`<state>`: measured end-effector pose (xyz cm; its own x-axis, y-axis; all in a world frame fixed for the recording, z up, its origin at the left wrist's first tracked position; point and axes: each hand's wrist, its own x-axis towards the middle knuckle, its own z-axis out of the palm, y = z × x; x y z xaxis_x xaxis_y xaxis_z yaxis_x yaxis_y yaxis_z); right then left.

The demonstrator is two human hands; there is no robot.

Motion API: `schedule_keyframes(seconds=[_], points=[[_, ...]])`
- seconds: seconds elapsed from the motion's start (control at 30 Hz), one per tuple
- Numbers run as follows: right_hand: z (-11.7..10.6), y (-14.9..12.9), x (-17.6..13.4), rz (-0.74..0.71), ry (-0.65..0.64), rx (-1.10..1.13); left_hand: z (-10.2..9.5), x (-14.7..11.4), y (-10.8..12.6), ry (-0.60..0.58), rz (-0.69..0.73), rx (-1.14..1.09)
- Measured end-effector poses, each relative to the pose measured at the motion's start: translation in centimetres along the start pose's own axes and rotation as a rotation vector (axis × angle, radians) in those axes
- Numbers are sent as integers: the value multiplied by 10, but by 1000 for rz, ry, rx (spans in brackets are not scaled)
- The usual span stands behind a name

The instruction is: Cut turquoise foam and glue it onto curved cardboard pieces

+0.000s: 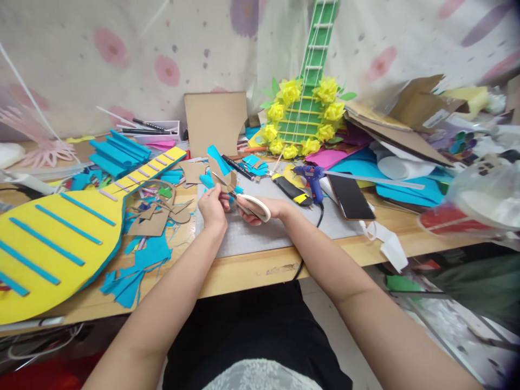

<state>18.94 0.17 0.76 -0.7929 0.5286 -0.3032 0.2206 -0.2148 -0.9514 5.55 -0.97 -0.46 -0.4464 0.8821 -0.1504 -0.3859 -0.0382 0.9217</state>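
Observation:
In the middle of the table, above a grey mat [244, 244], both my hands are close together. My right hand [260, 210] has its fingers in the white handle of a pair of scissors [266, 210]. The scissors' blades are apart and point up and left. My left hand [213, 208] is closed on a small piece of cardboard [231, 180] with blue paper on it, which lies at the blades. Its fingertips are partly hidden behind the work. Just beyond are a black marker [238, 168] and blue paper scraps [255, 164].
At left lies a yellow guitar shape [60, 216] with blue strips, beside blue offcuts [150, 254]. A green guitar [311, 97] with yellow flowers stands behind. Right of the mat are a utility knife [290, 189], a blue glue gun [312, 181], a phone [351, 196] and a plastic cup [459, 211].

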Motion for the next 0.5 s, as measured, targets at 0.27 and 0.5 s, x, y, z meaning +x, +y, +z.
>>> schedule_keyframes(seconds=[0.27, 0.5], points=[[-7, 7, 0, 20, -45, 36, -13, 18, 3, -46, 100, 168], [-3, 5, -3, 6, -70, 40, -13, 17, -3, -50, 204, 183]])
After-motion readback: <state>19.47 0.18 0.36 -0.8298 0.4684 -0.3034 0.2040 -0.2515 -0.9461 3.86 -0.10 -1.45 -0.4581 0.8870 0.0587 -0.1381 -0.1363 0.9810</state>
